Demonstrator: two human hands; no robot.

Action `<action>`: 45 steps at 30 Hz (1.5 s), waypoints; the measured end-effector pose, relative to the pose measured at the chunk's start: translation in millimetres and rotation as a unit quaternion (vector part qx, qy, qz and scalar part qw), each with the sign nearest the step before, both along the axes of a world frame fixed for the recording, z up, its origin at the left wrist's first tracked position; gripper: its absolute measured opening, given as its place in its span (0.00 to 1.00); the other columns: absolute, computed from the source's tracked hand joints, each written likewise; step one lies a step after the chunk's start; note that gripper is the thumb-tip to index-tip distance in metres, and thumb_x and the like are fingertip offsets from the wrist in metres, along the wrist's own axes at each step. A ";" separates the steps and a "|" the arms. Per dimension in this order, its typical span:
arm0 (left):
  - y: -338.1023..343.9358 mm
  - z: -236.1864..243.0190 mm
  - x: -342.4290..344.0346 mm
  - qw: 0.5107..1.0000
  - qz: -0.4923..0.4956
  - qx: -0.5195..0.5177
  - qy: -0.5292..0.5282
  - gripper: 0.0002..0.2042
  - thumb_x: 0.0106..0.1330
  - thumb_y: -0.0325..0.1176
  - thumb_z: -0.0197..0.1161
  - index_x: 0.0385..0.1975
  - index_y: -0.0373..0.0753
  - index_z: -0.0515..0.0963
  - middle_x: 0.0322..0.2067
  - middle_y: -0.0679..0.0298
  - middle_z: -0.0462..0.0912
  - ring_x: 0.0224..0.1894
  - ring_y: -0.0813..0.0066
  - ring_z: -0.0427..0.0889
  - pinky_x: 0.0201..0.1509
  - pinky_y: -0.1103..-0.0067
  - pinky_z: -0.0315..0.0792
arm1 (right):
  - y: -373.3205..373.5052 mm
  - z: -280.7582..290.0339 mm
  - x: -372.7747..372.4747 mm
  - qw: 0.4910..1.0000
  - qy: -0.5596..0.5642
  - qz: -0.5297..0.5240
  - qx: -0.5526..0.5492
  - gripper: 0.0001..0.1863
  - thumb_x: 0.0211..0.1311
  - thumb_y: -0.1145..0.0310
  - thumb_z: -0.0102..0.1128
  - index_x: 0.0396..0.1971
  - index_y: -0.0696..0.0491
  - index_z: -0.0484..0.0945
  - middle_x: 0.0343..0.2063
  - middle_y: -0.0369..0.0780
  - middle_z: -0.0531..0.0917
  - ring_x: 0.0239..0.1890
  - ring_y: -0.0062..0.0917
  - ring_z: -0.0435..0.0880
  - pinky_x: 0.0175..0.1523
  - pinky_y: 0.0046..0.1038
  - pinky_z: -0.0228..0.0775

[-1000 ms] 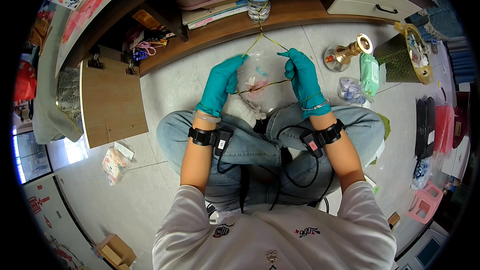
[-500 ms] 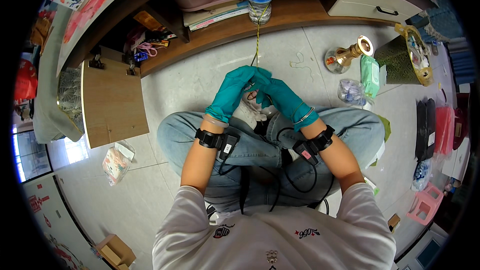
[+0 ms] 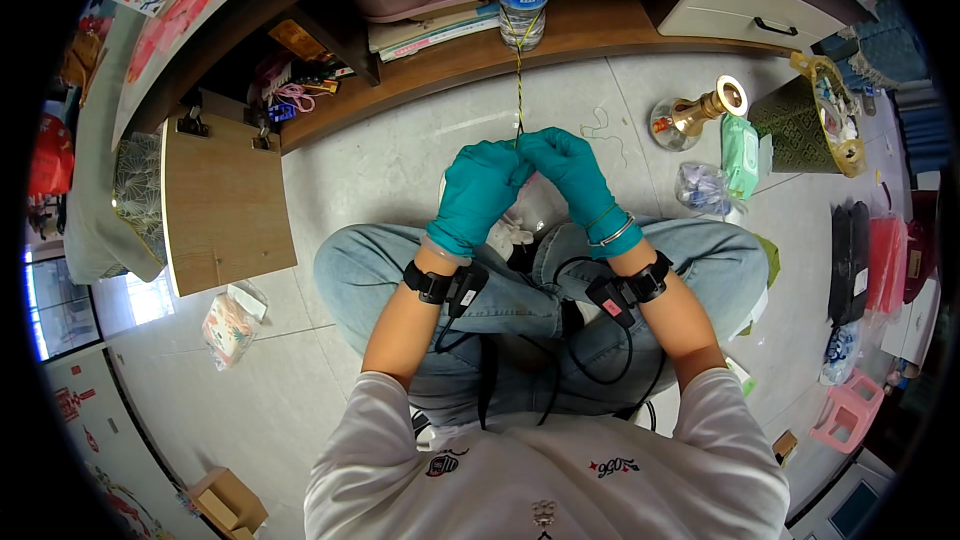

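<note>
A clear water bottle (image 3: 524, 32) with a blue label stands on the brown wooden ledge. Looped round it is a thin yellow-and-black cord (image 3: 519, 90), which runs taut toward me in a twisted or braided length. At the cord's near end, my left hand (image 3: 480, 190) and my right hand (image 3: 570, 172), both in teal gloves, meet with fingertips pinched together. Both hands are closed on the cord; the exact grip and the strand ends are hidden by the fingers.
Loose pale thread (image 3: 602, 130) lies on the tiled floor. To the right stand a gold-necked glass vase (image 3: 690, 115), a green wipes pack (image 3: 740, 155) and a patterned bin (image 3: 795, 125). An open cabinet door (image 3: 225, 200) juts out at left. My crossed legs lie beneath my hands.
My hands have turned and drawn closer together at the cord, with the right hand's fingers now raised to its near end. The bottle has shifted very slightly.
</note>
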State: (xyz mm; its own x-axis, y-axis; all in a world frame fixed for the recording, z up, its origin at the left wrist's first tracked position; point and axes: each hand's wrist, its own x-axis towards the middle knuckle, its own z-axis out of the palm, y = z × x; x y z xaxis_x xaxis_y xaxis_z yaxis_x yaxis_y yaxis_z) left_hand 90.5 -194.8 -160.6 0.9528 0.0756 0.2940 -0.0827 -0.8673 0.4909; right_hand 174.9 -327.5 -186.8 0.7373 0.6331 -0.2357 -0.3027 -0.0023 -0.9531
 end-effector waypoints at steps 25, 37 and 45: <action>30.7 -8.3 -2.5 0.762 -0.007 -0.632 0.140 0.14 0.69 0.35 0.47 0.29 0.33 0.77 0.21 0.70 0.72 0.22 0.84 0.67 0.28 0.87 0.64 | -10.5 -7.6 11.1 0.988 0.135 -0.068 0.040 0.11 0.61 0.65 0.53 0.33 0.56 0.78 0.13 0.33 0.71 0.15 0.16 0.67 0.21 0.18 0.60; 21.0 -20.6 -0.2 0.751 -0.017 -0.659 0.049 0.09 0.66 0.32 0.53 0.31 0.32 0.76 0.29 0.63 0.78 0.34 0.75 0.77 0.45 0.79 0.70 | -9.8 -21.0 5.5 0.992 0.075 0.099 -0.013 0.13 0.61 0.64 0.53 0.40 0.55 0.78 0.29 0.36 0.80 0.28 0.17 0.74 0.35 0.18 0.67; 1.6 -9.3 -3.8 0.946 0.006 -0.323 0.043 0.07 0.62 0.30 0.55 0.28 0.35 0.77 0.25 0.60 0.78 0.28 0.72 0.77 0.34 0.78 0.72 | 0.9 3.9 0.1 0.999 0.043 -0.013 0.027 0.12 0.61 0.65 0.54 0.41 0.54 0.79 0.36 0.34 0.80 0.37 0.16 0.74 0.44 0.19 0.66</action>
